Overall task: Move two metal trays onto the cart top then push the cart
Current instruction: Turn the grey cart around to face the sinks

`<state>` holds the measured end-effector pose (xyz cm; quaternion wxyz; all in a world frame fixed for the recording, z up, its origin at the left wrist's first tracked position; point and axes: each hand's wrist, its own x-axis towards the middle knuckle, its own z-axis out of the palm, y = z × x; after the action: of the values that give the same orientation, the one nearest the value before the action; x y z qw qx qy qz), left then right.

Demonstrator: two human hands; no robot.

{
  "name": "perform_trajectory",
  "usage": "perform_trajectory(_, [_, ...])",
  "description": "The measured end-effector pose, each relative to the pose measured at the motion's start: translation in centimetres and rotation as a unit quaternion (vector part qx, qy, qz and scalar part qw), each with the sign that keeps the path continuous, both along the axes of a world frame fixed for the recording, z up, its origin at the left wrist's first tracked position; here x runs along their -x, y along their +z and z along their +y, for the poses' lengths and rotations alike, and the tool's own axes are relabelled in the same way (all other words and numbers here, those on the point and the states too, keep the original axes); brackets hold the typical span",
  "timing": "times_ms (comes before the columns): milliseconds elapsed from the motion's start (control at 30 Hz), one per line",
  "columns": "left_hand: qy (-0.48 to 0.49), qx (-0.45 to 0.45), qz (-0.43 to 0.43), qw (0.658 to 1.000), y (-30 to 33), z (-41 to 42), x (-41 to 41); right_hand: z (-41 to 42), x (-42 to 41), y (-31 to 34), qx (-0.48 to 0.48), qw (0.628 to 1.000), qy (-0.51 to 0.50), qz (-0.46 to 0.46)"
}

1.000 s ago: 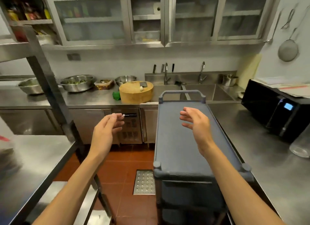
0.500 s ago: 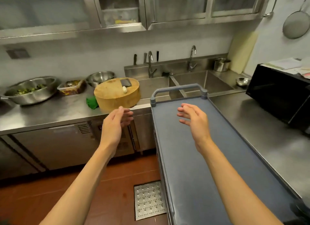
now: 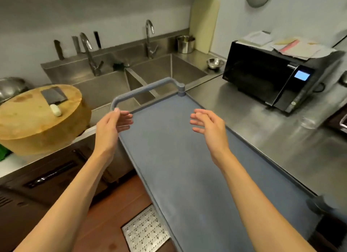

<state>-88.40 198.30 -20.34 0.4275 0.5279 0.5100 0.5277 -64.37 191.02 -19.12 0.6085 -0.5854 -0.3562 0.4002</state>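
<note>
The grey-blue cart (image 3: 180,157) stretches away from me in the middle of the view, its flat top bare. Its curved handle (image 3: 142,89) stands at the far end, in front of the sinks. My left hand (image 3: 110,127) hovers over the cart's left edge, fingers apart and empty, close to the handle's left post. My right hand (image 3: 208,127) hangs above the cart top, fingers spread, holding nothing. A corner of what may be a metal tray (image 3: 343,123) shows at the right edge on the counter.
A steel counter (image 3: 262,131) runs along the cart's right side with a black microwave (image 3: 272,78) on it. A double sink (image 3: 159,71) lies ahead. A round wooden chopping block (image 3: 37,124) with a cleaver sits left. A floor drain grate (image 3: 146,231) lies below.
The view has swung right and closer to the cart's far end. Both hands have stayed empty and moved forward toward the handle, the left one reaching the cart's left edge.
</note>
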Motion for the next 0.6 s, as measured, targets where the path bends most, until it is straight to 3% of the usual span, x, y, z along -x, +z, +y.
perform_trajectory(267, [-0.149, 0.053, 0.040, 0.987, -1.7, 6.1, -2.2, 2.8, 1.3, -2.0, 0.037, 0.995, -0.089, 0.023])
perform_trajectory(600, [-0.385, 0.084, 0.017, 0.919, -5.6, 10.0, 1.6, -0.1, 8.8, -6.5, 0.067, 0.954, -0.292, 0.011])
